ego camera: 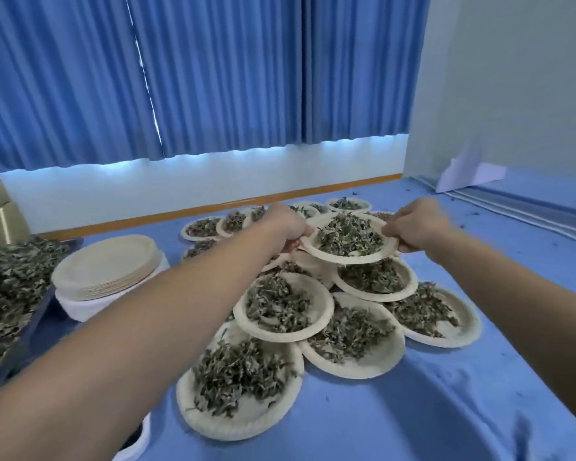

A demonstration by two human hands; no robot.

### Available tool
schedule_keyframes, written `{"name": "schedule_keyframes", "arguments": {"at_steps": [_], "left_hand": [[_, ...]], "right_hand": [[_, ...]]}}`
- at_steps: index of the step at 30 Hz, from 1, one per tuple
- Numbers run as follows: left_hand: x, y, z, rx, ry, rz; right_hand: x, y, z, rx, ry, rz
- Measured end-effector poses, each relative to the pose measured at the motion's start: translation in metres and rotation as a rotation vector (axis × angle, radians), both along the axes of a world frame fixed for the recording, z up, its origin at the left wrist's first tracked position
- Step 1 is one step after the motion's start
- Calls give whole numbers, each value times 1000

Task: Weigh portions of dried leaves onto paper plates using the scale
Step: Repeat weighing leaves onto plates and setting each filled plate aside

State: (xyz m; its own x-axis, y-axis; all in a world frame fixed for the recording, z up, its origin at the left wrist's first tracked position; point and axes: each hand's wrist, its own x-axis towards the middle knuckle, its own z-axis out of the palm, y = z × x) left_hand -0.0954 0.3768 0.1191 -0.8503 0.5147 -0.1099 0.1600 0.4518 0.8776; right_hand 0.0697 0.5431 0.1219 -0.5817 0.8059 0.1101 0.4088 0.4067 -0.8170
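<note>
Two hands hold one paper plate (346, 260) between them, raised above the blue cloth (429, 410) at the far middle of the spread. The left hand (288, 227) pinches the plate's left rim with curled fingers, and the right hand (416, 227) grips the right rim the same way; the picture is too soft to show the exact lay of each finger. The plate is round, off-white, with a ribbed rim, and carries one loose mound of dried leaves (348, 236), grey-green and curled, filling most of its well.

Below and in front of it lie five filled plates (281, 337), overlapping one another like scales, each with a similar heap of leaves. Behind the hands sit more filled plates (184, 231), at least six, partly hidden, so their full number cannot be told.

To the left stands one stack of empty plates (107, 261), resting on a white round base (87, 307); what that base is cannot be told. Further left is one large heap of loose leaves (10, 287). Small leaf crumbs dot the cloth on the right. Two blue curtains (213, 78) hang behind.
</note>
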Motion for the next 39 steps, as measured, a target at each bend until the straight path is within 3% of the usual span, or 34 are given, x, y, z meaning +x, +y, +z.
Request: {"name": "schedule_keyframes", "arguments": {"at_steps": [9, 20, 29, 39], "left_hand": [[1, 145, -15, -28, 121, -222], [-13, 252, -51, -220, 235, -327], [-19, 272, -75, -327, 322, -366], [-28, 239, -57, -215, 355, -402]], "right_hand": [[0, 129, -17, 133, 38, -275], [-7, 206, -92, 21, -36, -410], [-17, 215, -98, 84, -246, -487], [-17, 188, -85, 185, -443, -433]]}}
